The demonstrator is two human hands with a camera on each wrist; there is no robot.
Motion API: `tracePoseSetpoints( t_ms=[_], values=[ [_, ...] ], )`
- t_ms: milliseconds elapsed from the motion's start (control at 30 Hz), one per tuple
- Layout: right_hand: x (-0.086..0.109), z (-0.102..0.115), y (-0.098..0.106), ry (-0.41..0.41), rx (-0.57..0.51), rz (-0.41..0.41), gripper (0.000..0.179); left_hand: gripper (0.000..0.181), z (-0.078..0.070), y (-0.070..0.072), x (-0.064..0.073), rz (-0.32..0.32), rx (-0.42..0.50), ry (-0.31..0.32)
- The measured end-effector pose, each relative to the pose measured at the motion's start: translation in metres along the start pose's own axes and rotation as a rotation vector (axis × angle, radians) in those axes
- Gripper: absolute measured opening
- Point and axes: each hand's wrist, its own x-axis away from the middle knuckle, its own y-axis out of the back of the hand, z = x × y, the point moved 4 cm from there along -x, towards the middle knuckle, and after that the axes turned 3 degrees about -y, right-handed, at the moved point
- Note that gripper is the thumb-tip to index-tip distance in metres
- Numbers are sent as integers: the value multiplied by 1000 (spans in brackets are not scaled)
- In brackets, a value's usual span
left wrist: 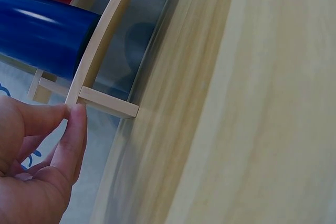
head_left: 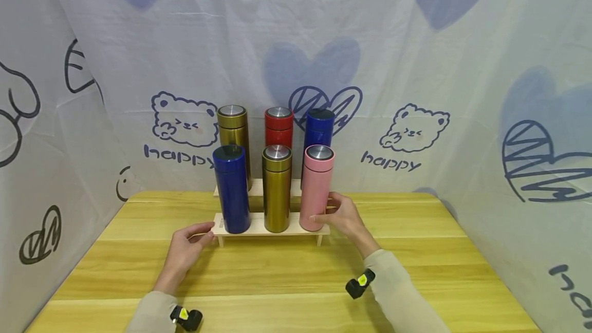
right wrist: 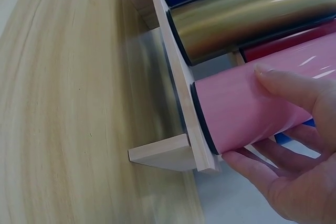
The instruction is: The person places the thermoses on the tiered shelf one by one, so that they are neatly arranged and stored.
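A pale two-tier wooden rack carries upright thermos bottles. My right hand grips the lower part of the pink thermos at the right end of the front tier. In the right wrist view the thumb lies across the pink side and the fingers curl beneath. The base of that thermos rests at the board. My left hand pinches the left corner of the front board between thumb and fingertips, beside the blue thermos. A gold thermos stands mid-row.
On the rear tier stand another gold thermos, a red thermos and a second blue thermos, partly hidden by the front row. The rack sits toward the back of a wooden table. A printed white cloth hangs behind and at both sides.
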Motion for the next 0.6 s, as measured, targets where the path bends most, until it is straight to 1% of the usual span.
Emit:
tracePoseSetpoints(
  t_ms=[600],
  values=[
    [0,-2,0,14,-20,37,70,35,-1,0,1,2,-15,3]
  ],
)
